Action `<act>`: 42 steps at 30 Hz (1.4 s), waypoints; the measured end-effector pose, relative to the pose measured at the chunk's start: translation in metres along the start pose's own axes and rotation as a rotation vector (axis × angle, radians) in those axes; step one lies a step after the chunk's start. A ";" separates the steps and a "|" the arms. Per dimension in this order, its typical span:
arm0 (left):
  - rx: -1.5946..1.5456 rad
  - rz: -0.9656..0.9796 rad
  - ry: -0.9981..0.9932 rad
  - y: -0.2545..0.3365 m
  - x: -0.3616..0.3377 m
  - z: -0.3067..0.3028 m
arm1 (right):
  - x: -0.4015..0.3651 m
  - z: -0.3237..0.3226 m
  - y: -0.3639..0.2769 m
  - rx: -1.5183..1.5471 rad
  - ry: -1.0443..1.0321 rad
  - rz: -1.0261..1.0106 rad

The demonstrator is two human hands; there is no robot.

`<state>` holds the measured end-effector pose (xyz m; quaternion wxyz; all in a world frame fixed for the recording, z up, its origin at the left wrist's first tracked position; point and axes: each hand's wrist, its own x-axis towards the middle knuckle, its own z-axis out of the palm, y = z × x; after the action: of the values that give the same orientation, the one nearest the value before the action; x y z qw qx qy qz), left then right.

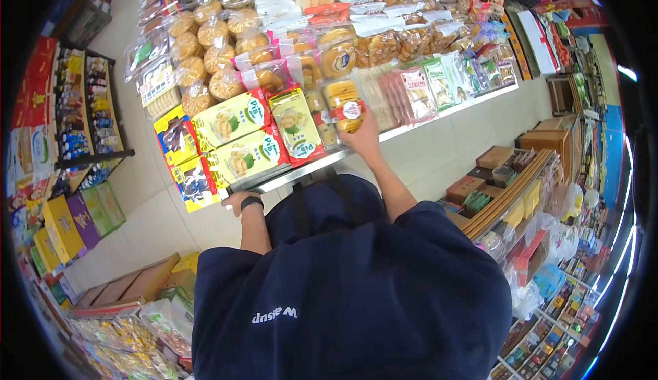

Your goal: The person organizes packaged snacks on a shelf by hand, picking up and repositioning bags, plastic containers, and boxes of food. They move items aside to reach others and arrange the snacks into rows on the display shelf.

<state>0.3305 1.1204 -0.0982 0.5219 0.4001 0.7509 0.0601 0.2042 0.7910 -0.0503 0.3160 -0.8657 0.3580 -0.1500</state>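
My right hand (364, 134) is closed around the lower right side of a clear pack of yellow pastries (343, 104) with a round white and red label. That pack is at the front edge of the display table, between a yellow-green Pia pack (296, 125) and flat pink packs (406, 95). At the table's front left corner is my left hand (242, 202), with a dark band on the wrist. It is by the metal edge (301, 171), and its fingers are mostly hidden. Two more Pia packs (240, 155) lie beyond it, beside yellow and blue packs (190, 180).
Bagged round buns (212, 33) and wrapped breads (384, 45) cover the table farther back. A bottle shelf (88, 105) and colored boxes (75, 222) stand on the left. Cardboard boxes (473, 191) line a shelf on the right, and packed goods (130, 339) are at lower left.
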 end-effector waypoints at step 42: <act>0.155 0.124 0.182 -0.005 0.003 0.013 | 0.036 0.050 -0.015 -0.325 -0.419 0.014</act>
<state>0.3381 1.1153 -0.1090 0.4144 0.4777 0.7715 0.0703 0.2616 0.7949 -0.0773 0.2413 -0.9147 0.3102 0.0941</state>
